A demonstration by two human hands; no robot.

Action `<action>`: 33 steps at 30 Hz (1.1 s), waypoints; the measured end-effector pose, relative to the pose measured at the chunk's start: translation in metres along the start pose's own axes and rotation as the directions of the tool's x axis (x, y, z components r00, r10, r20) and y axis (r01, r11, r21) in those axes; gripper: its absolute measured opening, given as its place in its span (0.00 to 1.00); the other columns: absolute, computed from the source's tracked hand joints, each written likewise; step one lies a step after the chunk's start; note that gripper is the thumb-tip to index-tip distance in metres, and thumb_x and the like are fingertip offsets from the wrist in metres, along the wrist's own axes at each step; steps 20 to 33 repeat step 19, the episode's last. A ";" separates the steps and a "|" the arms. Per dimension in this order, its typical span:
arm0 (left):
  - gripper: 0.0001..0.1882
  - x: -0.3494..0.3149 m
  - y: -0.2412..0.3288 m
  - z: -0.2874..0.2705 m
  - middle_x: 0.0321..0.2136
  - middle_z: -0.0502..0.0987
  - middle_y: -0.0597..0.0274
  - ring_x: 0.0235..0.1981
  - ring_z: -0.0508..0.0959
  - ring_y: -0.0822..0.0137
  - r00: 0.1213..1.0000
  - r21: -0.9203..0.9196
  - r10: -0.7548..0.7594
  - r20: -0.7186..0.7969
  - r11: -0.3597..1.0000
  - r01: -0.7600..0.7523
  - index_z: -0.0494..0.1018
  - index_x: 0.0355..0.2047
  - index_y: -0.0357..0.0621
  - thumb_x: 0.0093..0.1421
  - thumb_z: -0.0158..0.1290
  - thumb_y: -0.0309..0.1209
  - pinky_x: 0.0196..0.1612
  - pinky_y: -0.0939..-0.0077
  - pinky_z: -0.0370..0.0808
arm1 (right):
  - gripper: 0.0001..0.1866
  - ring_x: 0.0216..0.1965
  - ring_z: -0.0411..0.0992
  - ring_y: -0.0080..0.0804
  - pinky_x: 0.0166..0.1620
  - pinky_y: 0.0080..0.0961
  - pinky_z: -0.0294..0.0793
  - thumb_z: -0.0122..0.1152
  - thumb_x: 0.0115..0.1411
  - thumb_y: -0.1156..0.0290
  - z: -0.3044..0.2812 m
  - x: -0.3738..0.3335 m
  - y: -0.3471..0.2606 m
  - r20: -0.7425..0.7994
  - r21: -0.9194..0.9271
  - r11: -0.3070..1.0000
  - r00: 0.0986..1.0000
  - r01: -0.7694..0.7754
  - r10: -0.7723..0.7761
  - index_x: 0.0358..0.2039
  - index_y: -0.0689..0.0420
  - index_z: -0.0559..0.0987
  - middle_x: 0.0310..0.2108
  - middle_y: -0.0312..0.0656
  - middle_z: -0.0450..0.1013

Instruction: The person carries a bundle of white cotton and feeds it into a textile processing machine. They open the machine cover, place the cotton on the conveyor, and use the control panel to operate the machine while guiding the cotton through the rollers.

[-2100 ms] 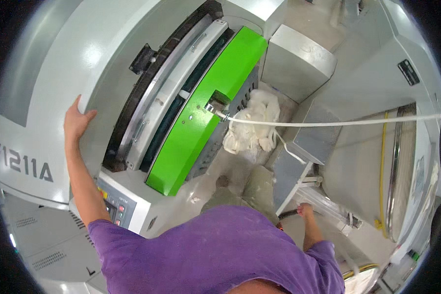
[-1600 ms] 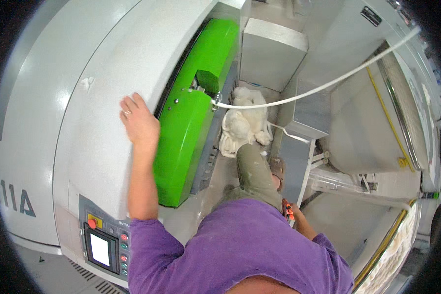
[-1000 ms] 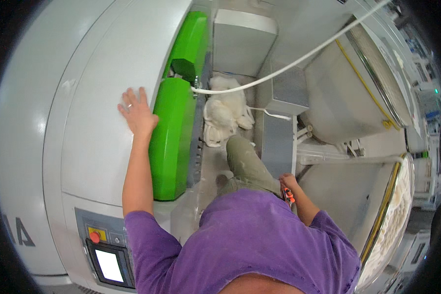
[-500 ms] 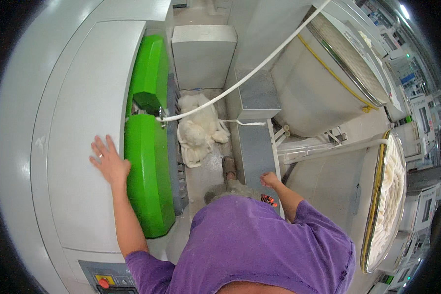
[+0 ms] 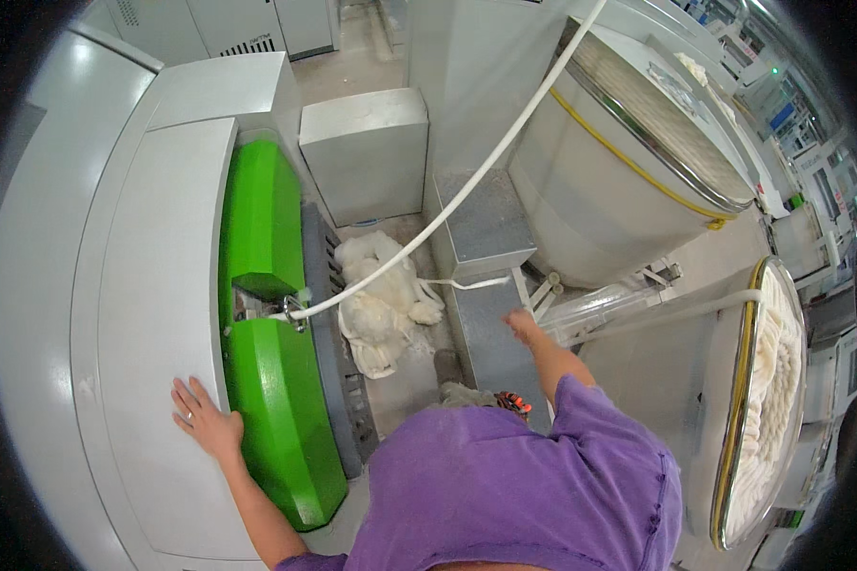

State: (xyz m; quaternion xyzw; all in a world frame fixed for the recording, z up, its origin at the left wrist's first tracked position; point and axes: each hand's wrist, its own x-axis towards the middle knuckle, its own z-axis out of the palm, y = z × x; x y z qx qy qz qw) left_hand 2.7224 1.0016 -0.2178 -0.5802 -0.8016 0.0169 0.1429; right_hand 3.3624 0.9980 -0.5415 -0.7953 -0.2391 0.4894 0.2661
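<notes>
My left hand (image 5: 208, 420) lies open, fingers spread, on the pale grey machine cover (image 5: 152, 314), beside the green machine guard (image 5: 281, 400). A ring shows on one finger. Over the grey step (image 5: 495, 333), my right hand (image 5: 521, 325) hangs with loose fingers and nothing visible in it. It seems apart from the step's surface. A thick white fibre strand (image 5: 448, 206) runs from a metal fitting (image 5: 295, 312) between the green guards up to the far right. A heap of white fibre (image 5: 376, 309) sits on the floor between machine and step.
Two large pale cans stand on the right, the far can (image 5: 619, 181) and the near can (image 5: 676, 390), which holds coiled white fibre (image 5: 769, 400). A grey box (image 5: 367, 157) stands ahead. A short white strand (image 5: 471, 284) lies across the step. Orange-handled items (image 5: 514, 404) show by my waist.
My view has shifted, so the machine and fibre heap appear lower. My right arm has stretched further forward over the step. My left hand stays spread on the cover.
</notes>
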 end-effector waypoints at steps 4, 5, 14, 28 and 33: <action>0.49 0.001 0.005 0.001 0.67 0.44 0.58 0.68 0.44 0.57 1.000 0.014 0.002 -0.012 1.000 -0.002 0.52 0.64 0.46 0.35 0.52 0.23 0.66 0.48 0.42 | 0.29 0.27 0.64 0.31 0.25 0.31 0.63 0.63 0.52 0.54 -0.022 0.048 -0.101 -0.063 0.136 0.979 0.987 0.154 -0.147 0.48 0.60 0.70 0.39 0.44 0.70; 0.50 0.002 0.007 0.002 0.67 0.45 0.58 0.68 0.44 0.57 1.000 0.028 0.000 -0.018 1.000 0.000 0.51 0.64 0.46 0.35 0.52 0.23 0.66 0.49 0.43 | 0.37 0.33 0.69 0.35 0.30 0.34 0.69 0.63 0.52 0.51 -0.026 0.057 -0.128 -0.099 0.172 0.970 0.982 0.174 -0.159 0.56 0.61 0.66 0.48 0.48 0.69; 0.50 0.006 0.024 0.001 0.67 0.45 0.57 0.68 0.45 0.55 1.000 0.090 0.011 -0.028 0.996 -0.009 0.51 0.63 0.45 0.34 0.54 0.25 0.65 0.49 0.45 | 0.60 0.66 0.47 0.45 0.64 0.42 0.48 0.66 0.45 0.38 -0.056 0.119 -0.310 -0.112 0.477 0.827 0.954 0.297 -0.278 0.66 0.62 0.46 0.66 0.52 0.48; 0.51 0.009 0.028 0.000 0.67 0.45 0.57 0.68 0.45 0.55 1.000 0.092 0.006 -0.012 0.996 -0.005 0.51 0.64 0.45 0.34 0.54 0.25 0.66 0.48 0.44 | 0.62 0.68 0.40 0.44 0.66 0.46 0.38 0.65 0.45 0.37 -0.054 0.153 -0.351 -0.060 0.532 0.789 0.943 0.307 -0.327 0.67 0.58 0.41 0.67 0.50 0.44; 0.51 0.009 0.028 0.000 0.67 0.45 0.57 0.68 0.45 0.55 1.000 0.092 0.006 -0.012 0.996 -0.005 0.51 0.64 0.45 0.34 0.54 0.25 0.66 0.48 0.44 | 0.62 0.68 0.40 0.44 0.66 0.46 0.38 0.65 0.45 0.37 -0.054 0.153 -0.351 -0.060 0.532 0.789 0.943 0.307 -0.327 0.67 0.58 0.41 0.67 0.50 0.44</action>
